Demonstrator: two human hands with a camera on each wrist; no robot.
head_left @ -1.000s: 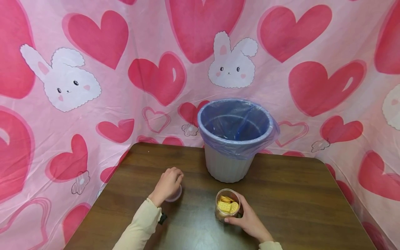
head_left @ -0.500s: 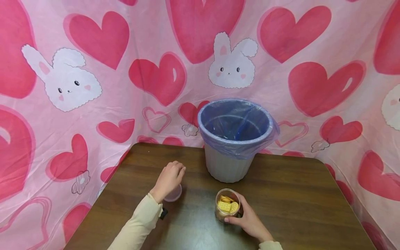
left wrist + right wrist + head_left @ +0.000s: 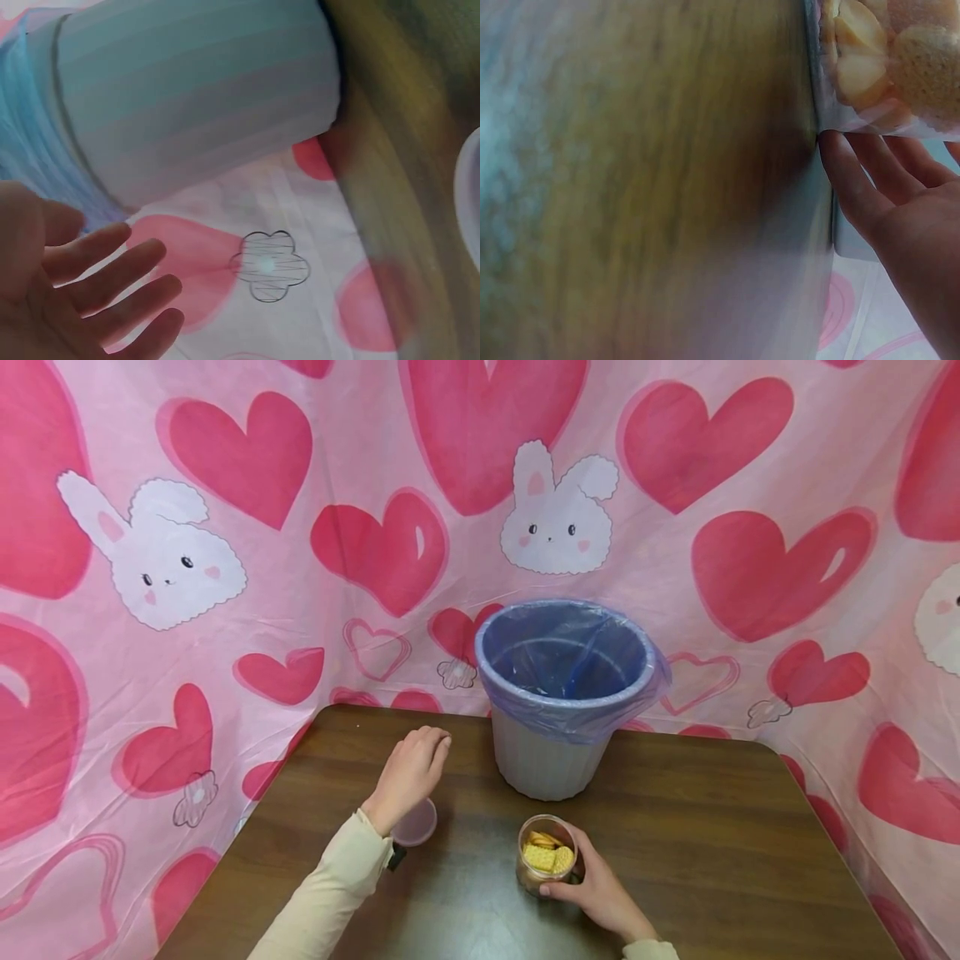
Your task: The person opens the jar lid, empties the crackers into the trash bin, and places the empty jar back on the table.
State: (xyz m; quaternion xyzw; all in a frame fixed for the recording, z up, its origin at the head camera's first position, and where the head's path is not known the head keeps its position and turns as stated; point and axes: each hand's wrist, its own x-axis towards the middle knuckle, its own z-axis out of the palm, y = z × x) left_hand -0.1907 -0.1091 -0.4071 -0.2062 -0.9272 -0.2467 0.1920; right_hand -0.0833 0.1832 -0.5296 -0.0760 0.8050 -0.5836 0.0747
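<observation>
A clear jar of yellow crackers point(image 3: 545, 862) stands open on the brown table point(image 3: 712, 827). My right hand point(image 3: 581, 877) grips its side; in the right wrist view the fingers point(image 3: 855, 180) curl against the jar point(image 3: 885, 67). My left hand point(image 3: 420, 760) hovers with relaxed, spread fingers and holds nothing. The pale round lid point(image 3: 416, 823) lies flat on the table just below and behind it. In the left wrist view the left hand point(image 3: 112, 300) is empty, with the lid's edge point(image 3: 469, 195) at the far right.
A grey waste bin point(image 3: 543, 760) lined with a blue bag stands at the back of the table, just right of my left hand, and fills the top of the left wrist view point(image 3: 195, 97). A pink heart-and-bunny cloth point(image 3: 225, 568) surrounds the table.
My left hand has let go of the lid and risen away toward the back of the table; the lid stays where it was. The right hand and jar have not moved.
</observation>
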